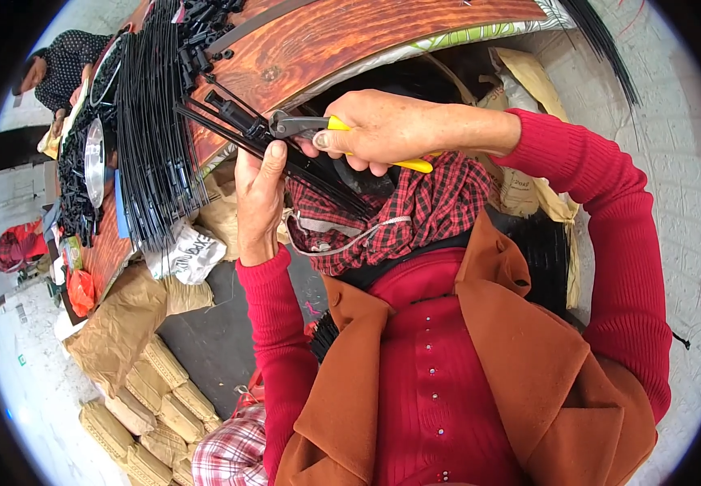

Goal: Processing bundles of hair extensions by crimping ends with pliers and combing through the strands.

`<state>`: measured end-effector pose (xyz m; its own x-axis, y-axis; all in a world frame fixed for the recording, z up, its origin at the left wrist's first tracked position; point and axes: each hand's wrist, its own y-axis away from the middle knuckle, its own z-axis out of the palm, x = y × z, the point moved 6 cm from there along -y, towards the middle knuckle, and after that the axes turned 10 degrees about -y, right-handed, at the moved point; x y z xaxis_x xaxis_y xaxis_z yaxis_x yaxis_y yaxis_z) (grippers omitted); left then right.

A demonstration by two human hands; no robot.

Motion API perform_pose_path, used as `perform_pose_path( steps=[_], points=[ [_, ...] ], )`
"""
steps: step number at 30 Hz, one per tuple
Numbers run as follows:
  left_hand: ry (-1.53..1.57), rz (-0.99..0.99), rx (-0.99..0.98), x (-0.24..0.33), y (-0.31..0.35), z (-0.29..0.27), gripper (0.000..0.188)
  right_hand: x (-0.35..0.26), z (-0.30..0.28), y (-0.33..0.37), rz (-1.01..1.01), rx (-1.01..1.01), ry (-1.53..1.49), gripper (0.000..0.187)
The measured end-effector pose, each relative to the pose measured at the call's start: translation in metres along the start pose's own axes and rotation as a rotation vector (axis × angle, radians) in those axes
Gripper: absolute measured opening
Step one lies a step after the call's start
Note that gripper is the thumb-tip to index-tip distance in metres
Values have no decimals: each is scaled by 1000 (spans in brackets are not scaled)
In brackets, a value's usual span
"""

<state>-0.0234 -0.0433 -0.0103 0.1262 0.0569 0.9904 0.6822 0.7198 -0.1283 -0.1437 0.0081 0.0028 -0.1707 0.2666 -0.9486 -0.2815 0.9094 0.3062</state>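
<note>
My left hand (259, 190) is closed around several thin black rods (330, 192), which slant across in front of me. A thicker black plastic fitting (235, 115) shows at their upper end, just above my left thumb. My right hand (383, 128) grips a pair of pliers with yellow handles (413, 165). The grey jaws of the pliers meet the fitting beside my left thumb; whether they are clamped on it I cannot tell. Below my hands, a red and black checked cloth (447, 194) lies over my lap, under the rods' lower ends.
The wooden table (310, 61) curves ahead, bearing a bundle of black rods (152, 121) and loose black plastic parts (196, 57). Brown paper packages (180, 417) are stacked at lower left, near a white plastic bag (192, 257). Two other people (71, 69) are at far left.
</note>
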Motion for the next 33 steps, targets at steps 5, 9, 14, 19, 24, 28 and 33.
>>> perform_pose_path(
  steps=[5,9,14,19,24,28,33],
  points=[
    [-8,-5,14,1,0,-2,22,-3,-1,3,-6,6,12,25],
    [-85,13,-2,1,-1,-1,21,-4,-2,5,14,-1,49,27],
    [-222,51,30,12,2,4,19,-9,-1,8,37,-1,133,28],
    [-366,52,30,16,4,5,18,-16,0,13,64,21,235,25],
    [-461,67,75,21,6,6,19,-20,1,11,29,64,354,23],
    [-498,147,105,23,4,6,19,-24,3,8,-224,204,501,22],
    [-515,126,121,23,5,6,19,-30,6,2,-169,182,633,21]
  ],
)
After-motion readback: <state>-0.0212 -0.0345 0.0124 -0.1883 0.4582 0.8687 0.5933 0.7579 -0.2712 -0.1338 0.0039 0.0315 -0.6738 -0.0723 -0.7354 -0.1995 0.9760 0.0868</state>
